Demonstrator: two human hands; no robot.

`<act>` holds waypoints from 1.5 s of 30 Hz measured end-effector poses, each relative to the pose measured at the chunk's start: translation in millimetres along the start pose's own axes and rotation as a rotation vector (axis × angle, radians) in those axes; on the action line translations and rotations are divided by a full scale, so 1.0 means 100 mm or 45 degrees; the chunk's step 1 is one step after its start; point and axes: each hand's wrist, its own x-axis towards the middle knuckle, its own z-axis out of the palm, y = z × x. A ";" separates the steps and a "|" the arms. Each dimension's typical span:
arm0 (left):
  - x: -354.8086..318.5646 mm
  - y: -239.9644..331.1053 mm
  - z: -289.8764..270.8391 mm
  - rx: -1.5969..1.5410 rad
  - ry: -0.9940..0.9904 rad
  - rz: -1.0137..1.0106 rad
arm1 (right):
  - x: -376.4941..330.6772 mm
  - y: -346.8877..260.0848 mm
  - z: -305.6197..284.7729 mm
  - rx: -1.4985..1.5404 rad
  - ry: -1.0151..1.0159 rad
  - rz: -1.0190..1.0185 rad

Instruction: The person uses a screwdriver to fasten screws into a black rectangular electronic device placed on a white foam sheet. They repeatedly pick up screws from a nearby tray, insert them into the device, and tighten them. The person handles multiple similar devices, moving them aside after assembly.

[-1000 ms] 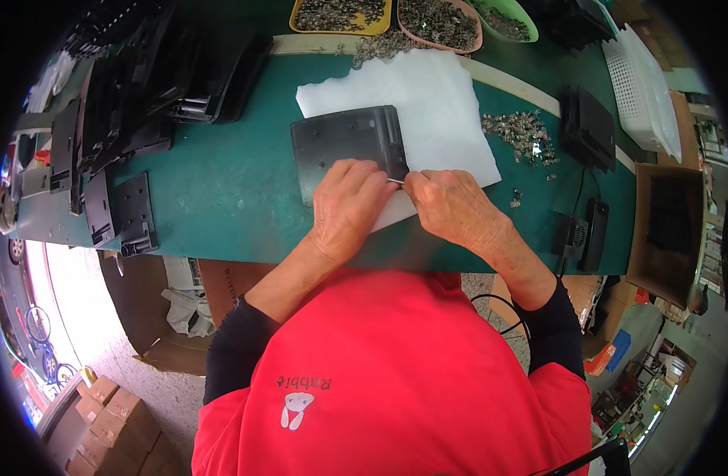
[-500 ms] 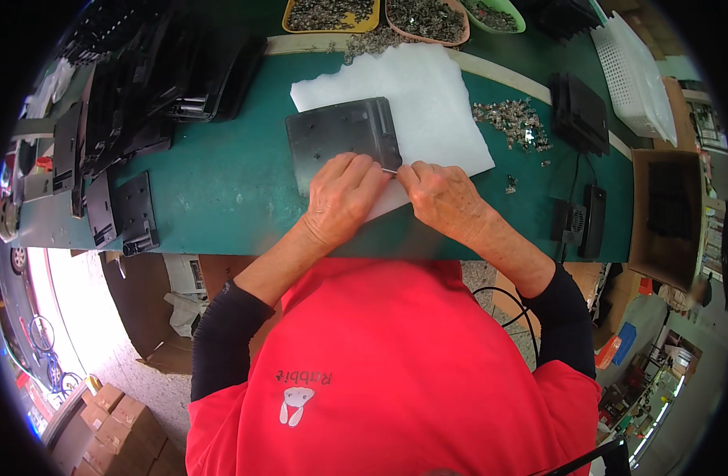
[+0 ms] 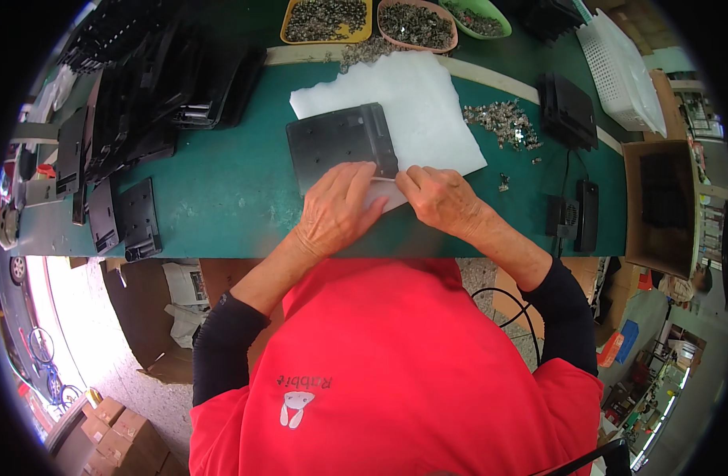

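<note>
A dark grey flat panel (image 3: pixel 340 143) lies on a white foam sheet (image 3: pixel 427 103) on the green table (image 3: pixel 221 198). My left hand (image 3: pixel 338 208) rests palm down over the panel's near edge, fingers spread. My right hand (image 3: pixel 437 198) is beside it at the panel's near right corner, fingertips pinched together against the edge. Whether something small sits between the fingertips cannot be told.
Stacks of black panels (image 3: pixel 142 87) fill the table's left side. Yellow (image 3: pixel 326 20), pink (image 3: pixel 418 24) and green (image 3: pixel 475 17) trays of small metal parts stand at the back, with a loose pile of screws (image 3: pixel 503 123) to the right. A white basket (image 3: pixel 622 75) and a cardboard box (image 3: pixel 661 206) are at the right.
Both hands stay at the panel's near edge. They have shifted only slightly, and the panel has not moved on the foam.
</note>
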 end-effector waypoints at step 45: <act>0.07 0.03 0.13 -0.045 -0.056 -0.266 | 0.67 0.37 -0.05 1.470 0.253 1.182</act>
